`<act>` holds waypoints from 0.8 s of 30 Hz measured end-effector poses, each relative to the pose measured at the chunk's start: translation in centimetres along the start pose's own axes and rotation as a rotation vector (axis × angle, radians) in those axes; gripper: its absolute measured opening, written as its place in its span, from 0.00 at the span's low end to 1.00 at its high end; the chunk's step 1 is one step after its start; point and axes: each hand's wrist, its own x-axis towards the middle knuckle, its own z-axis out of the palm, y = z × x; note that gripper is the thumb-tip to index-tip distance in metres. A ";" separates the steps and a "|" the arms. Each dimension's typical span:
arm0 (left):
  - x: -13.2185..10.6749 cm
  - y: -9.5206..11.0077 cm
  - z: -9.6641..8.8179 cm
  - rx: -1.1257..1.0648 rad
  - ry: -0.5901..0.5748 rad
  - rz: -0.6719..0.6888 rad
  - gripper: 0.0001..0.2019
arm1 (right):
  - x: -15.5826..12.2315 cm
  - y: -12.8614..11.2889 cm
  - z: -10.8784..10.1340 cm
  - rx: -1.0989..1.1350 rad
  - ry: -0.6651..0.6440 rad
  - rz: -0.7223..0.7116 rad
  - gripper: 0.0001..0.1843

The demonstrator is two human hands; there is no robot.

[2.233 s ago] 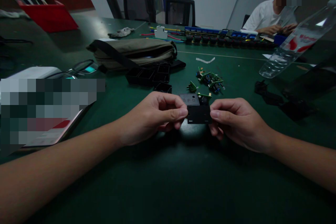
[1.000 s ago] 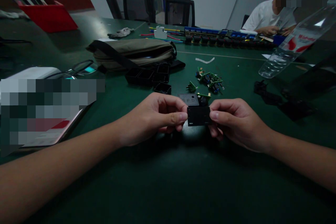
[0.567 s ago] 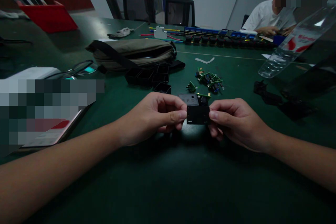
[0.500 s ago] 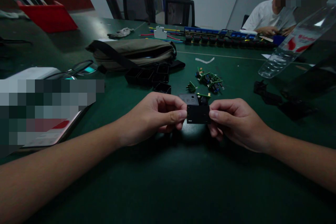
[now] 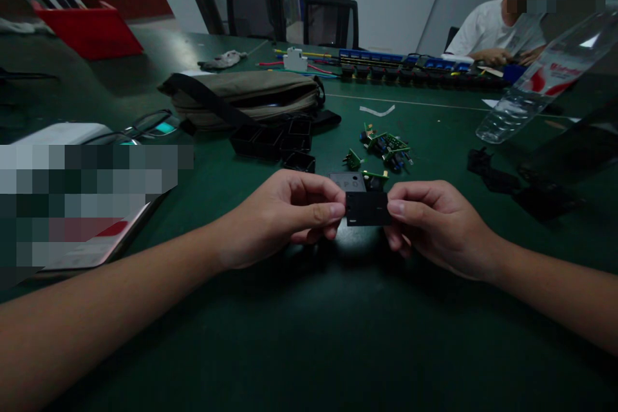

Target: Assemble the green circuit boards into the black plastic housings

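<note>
A small flat black plastic piece point(image 5: 367, 209), rectangular with tiny holes, is held upright above the table. My left hand point(image 5: 304, 209) pinches its left edge between thumb and fingers. On the opposite edge, my right hand point(image 5: 425, 212) grips it the same way. Just behind it lies a dark grey panel point(image 5: 346, 181) with raised letters, partly hidden by the piece and my fingers. A green circuit board point(image 5: 375, 175) with a dark component sits beside that panel. Farther back are a single small board point(image 5: 353, 159) and a loose pile of circuit boards point(image 5: 386, 145).
Open black boxes point(image 5: 265, 141) stand by a khaki bag point(image 5: 241, 93). Glasses point(image 5: 149, 125) lie left. A water bottle point(image 5: 535, 87) and black cloth-like item point(image 5: 497, 177) are on the right. Across the green table point(image 5: 309, 335), a person point(image 5: 492, 32) sits near a blue-black rail assembly point(image 5: 405, 64).
The black piece has shifted very slightly to the right and its face has turned a little. Both hands keep their pinch on it.
</note>
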 end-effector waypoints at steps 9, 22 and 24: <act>0.0 0.1 0.1 0.011 0.008 -0.002 0.13 | -0.1 -0.2 0.1 -0.013 -0.001 0.007 0.12; 0.0 0.2 0.2 0.035 0.028 -0.014 0.12 | -0.1 -0.1 -0.1 -0.061 -0.010 0.001 0.13; 0.0 0.2 0.2 0.032 0.024 -0.008 0.12 | -0.1 -0.1 -0.1 -0.065 -0.009 0.002 0.13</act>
